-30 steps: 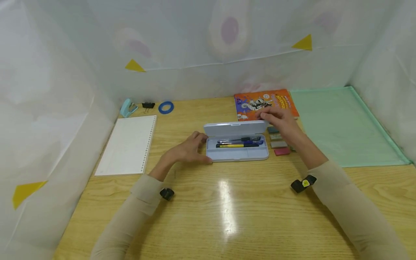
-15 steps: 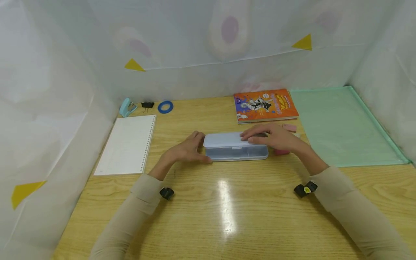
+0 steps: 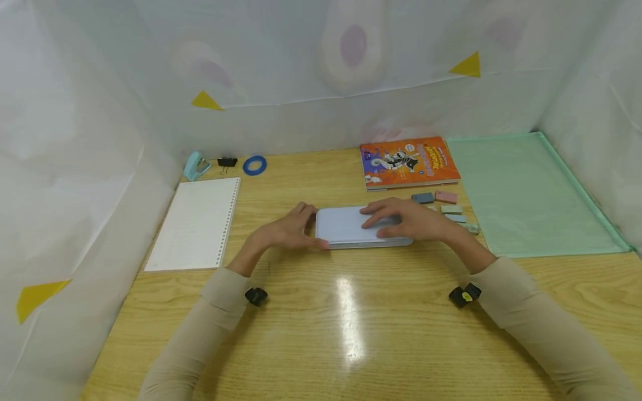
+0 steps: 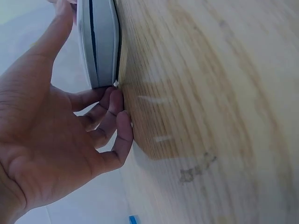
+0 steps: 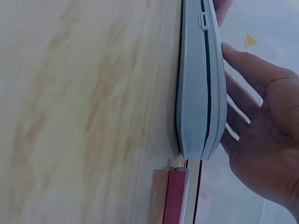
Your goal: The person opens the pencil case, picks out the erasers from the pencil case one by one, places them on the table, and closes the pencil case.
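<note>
A pale blue-white pencil case (image 3: 338, 224) lies on the wooden table with its lid down; its contents are hidden. My left hand (image 3: 288, 229) holds its left end, thumb at the front corner and fingers round the side and back. On top of the lid, towards the right end, my right hand (image 3: 411, 220) rests with spread fingers. The left wrist view has the curled fingers of the left hand (image 4: 51, 126) against the end of the case (image 4: 105, 44). In the right wrist view, a thin dark gap runs between lid and base of the case (image 5: 194, 93), beside the right hand (image 5: 268, 123).
Several erasers (image 3: 447, 197) lie right of the case, partly behind the right hand. An orange book (image 3: 411, 163) is behind them, a green mat (image 3: 541, 200) at right. At left are a notebook (image 3: 195, 225), light blue stapler (image 3: 196, 166), black binder clip (image 3: 227, 162) and blue ring (image 3: 254, 165).
My right hand has swung the case's lid forward and down over the pens, and now lies on it. The left hand has stayed at the left end.
</note>
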`<state>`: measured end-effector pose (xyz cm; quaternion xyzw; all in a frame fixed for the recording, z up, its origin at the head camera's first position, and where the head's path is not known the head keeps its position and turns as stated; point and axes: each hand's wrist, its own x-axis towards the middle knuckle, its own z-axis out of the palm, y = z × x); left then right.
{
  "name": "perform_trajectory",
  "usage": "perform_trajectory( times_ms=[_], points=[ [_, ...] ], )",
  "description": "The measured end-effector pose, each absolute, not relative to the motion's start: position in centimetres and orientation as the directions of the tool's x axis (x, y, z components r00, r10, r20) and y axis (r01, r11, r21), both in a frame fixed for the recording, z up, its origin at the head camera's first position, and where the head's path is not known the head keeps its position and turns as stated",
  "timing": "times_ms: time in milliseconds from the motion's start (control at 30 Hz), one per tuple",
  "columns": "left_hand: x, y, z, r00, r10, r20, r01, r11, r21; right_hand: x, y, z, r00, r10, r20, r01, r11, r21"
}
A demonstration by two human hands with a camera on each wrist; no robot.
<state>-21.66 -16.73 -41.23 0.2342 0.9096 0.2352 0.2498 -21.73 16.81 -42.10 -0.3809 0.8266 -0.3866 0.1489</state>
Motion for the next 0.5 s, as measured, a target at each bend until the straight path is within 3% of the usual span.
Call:
perform_trajectory(
  times_ms=[500],
  points=[
    [-21.77, -16.11, -41.40, -0.789, 0.512, -0.340, 0.290, 0.798, 0.529, -21.62, 16.20, -41.74, -0.690, -0.724, 0.002, -0.503, 0.477, -0.721]
  ],
)
